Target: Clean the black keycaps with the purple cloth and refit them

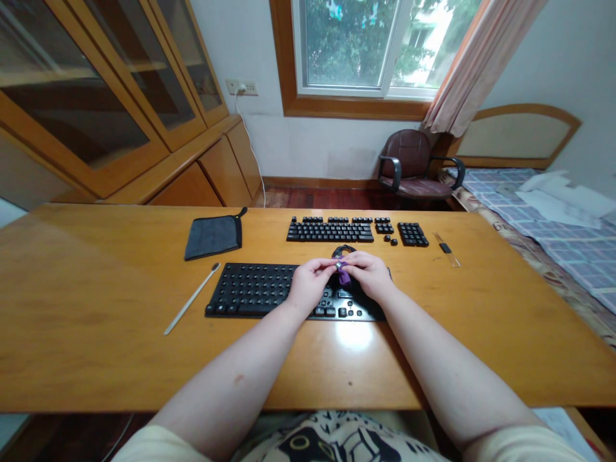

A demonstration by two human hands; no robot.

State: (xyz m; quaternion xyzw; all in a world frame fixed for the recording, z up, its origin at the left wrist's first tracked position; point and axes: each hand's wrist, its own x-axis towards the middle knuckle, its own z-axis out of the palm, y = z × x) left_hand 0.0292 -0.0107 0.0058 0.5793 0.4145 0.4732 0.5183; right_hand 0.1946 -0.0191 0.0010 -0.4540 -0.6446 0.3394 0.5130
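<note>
Above the middle of a black keyboard base point(260, 289), my two hands meet with their fingertips pinched together. A purple cloth point(344, 278) hangs from the fingers of my right hand point(369, 273), which is closed on it. My left hand point(310, 282) is closed too, its thumb and forefinger at a small silvery piece point(339, 264) against the cloth; its kind is too small to tell. Most key positions on the base have bare switches, while some caps remain along its near edge. Just behind my fingers lies a coiled black cable point(344, 249). My hands and forearms hide part of the base.
Loose black keycaps point(330, 231) lie in rows at the back, with a number-pad block point(412, 235) beside them. A wire keycap puller point(445, 248) is at the right. On the left are a dark zip pouch point(213, 237) and a long-handled brush point(192, 299).
</note>
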